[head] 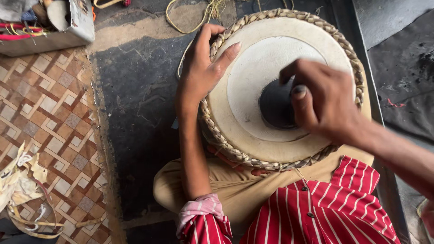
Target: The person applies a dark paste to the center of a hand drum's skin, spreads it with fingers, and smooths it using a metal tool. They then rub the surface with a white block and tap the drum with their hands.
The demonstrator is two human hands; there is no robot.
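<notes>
A round drum (244, 117) with a pale skin head, a braided rim and a black centre patch (273, 106) rests on my lap. My left hand (203, 68) grips the drum's left rim, thumb lying on the skin, fingers wrapped over the braid. My right hand (323, 101) sits over the black patch with its fingers curled and dark-stained tips pressed to it. Whether it holds a small object under the fingers is hidden.
A grey metal box (68, 27) with tools and cords stands at the top left. Pale leather scraps (22, 190) lie on the patterned floor covering at the lower left. A dark mat (131, 104) lies under me, loose cord (190, 18) at the top.
</notes>
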